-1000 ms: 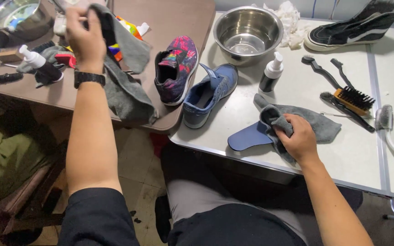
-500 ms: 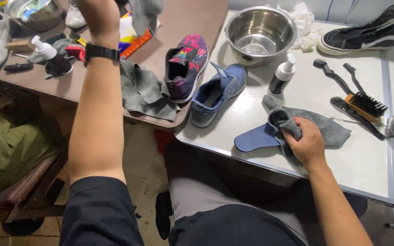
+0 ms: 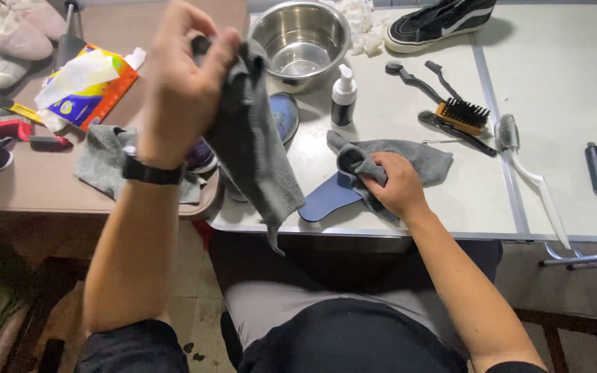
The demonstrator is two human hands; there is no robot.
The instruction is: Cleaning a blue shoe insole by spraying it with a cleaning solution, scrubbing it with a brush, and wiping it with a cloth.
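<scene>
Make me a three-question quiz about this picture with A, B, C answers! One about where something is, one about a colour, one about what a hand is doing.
1. Where is the metal bowl?
A. far side of the white table
B. on the floor
C. on the person's lap

2. What colour is the insole?
A. red
B. blue
C. yellow

3. What is the left hand doing?
A. lying flat and empty
B. gripping a brush
C. holding a grey cloth in the air

Answers: 1 A, beside the pump bottle. 2 B, blue under the right hand. 3 C, the cloth hangs from its fingers.
</scene>
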